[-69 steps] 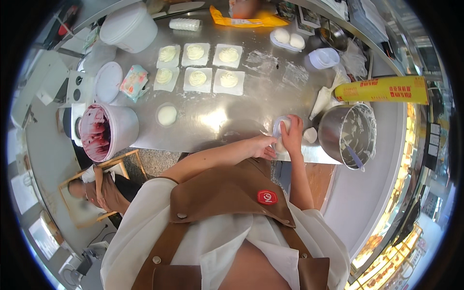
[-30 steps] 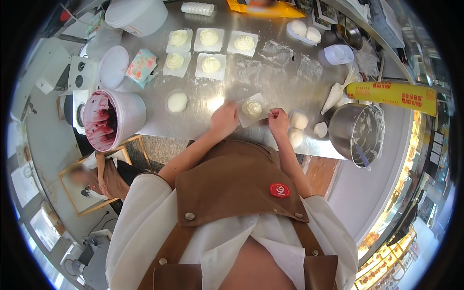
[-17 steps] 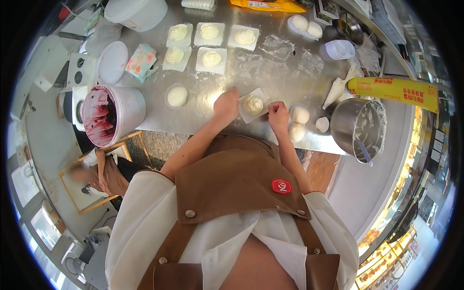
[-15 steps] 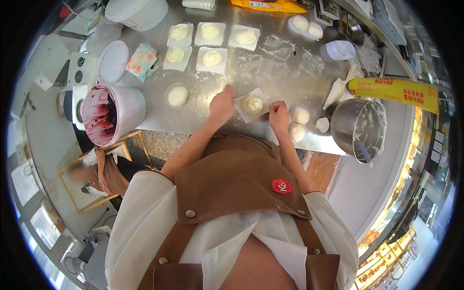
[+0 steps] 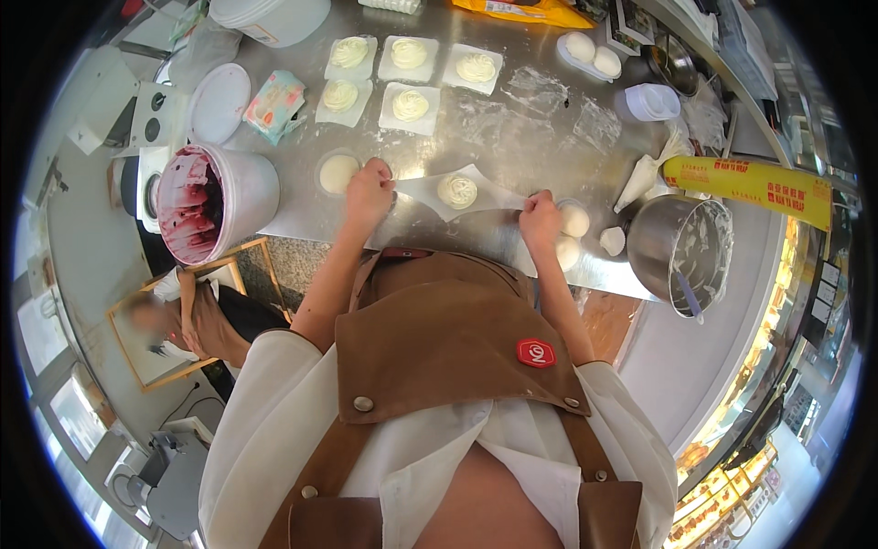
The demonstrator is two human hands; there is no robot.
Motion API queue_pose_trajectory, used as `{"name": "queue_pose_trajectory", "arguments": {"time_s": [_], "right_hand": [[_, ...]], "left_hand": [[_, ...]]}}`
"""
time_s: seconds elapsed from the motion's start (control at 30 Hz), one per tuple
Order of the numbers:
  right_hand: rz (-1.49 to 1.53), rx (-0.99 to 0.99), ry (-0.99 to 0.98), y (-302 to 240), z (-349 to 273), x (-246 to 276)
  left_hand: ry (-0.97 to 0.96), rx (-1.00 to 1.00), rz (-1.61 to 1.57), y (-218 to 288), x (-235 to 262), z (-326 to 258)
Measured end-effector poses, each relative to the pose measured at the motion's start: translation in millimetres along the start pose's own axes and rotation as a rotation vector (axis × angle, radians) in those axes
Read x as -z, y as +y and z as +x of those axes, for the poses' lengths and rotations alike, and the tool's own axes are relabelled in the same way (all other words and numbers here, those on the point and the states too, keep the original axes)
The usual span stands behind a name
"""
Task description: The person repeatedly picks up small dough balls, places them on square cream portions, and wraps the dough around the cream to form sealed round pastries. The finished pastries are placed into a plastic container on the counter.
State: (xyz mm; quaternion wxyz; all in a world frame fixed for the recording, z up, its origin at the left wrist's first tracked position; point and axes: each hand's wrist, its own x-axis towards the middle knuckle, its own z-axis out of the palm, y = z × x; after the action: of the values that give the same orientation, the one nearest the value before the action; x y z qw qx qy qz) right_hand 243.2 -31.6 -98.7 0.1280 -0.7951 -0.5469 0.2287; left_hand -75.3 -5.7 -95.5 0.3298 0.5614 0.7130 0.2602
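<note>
My hands stretching a wrap sheet on the counter (image 5: 512, 137)

My left hand (image 5: 368, 190) and right hand (image 5: 540, 216) each pinched an end of the clear sheet (image 5: 430, 194), a cream swirl (image 5: 456, 190) sitting at its middle.

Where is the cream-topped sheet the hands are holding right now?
In the head view, the sheet lies mid-counter, stretched between left hand and right hand.

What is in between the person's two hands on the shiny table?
In the head view, between the left hand and right hand lies a clear plastic sheet with a swirl of white cream on it. Both hands grip its ends.
</note>
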Motion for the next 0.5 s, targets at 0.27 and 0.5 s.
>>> {"name": "queue_pose_trajectory", "arguments": {"time_s": [0.27,0.5], "right_hand": [[0.235,0.028,-0.339,-1,-31,-26],[0.177,0.175,-0.093,-29,-13,-9]], "left_hand": [[0.013,-0.171,-0.041,43,-52,36],[0.027,-0.123,0.12,35,-53,11]]}}
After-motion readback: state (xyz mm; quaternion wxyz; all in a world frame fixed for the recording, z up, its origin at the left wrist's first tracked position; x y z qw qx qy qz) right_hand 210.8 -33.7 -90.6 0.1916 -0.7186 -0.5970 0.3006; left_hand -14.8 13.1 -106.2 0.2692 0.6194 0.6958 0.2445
